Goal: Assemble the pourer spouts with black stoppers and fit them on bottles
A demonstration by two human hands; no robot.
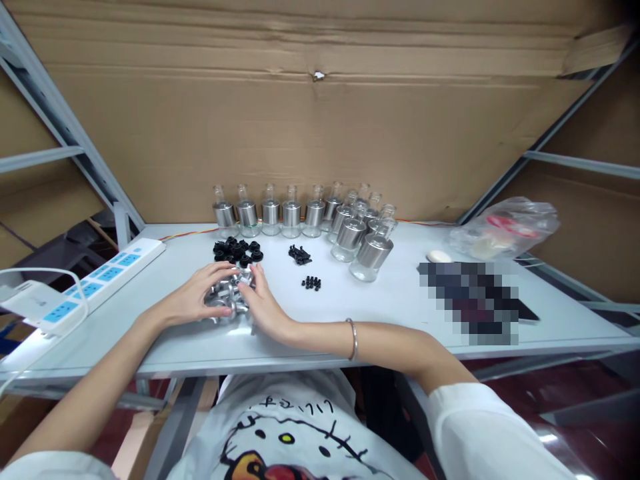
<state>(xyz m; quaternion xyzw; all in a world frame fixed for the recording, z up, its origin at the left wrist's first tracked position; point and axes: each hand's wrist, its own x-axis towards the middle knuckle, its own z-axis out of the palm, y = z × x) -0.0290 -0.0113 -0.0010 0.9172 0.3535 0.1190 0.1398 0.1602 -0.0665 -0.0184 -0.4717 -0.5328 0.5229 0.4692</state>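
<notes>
A pile of shiny silver metal parts (227, 295) lies near the table's front edge, left of centre. My left hand (203, 293) curves around its left side with thumb and fingers apart. On the right side of the pile rests my right hand (263, 300), its fingers stretched out and touching the parts. Both hands cover some of the pile. Just behind it sits a heap of black round plastic caps (237, 251). Small black slender pieces (299, 254) and a cluster of tiny black plugs (311, 283) lie further right.
Several glass bottles with metal sleeves (291, 215) stand along the back, more of them (371, 255) grouped at right. A white power strip (105, 277) runs along the left. At right are a white oval object (439, 257), a pixelated dark flat item (470, 300) and a plastic bag (510, 230).
</notes>
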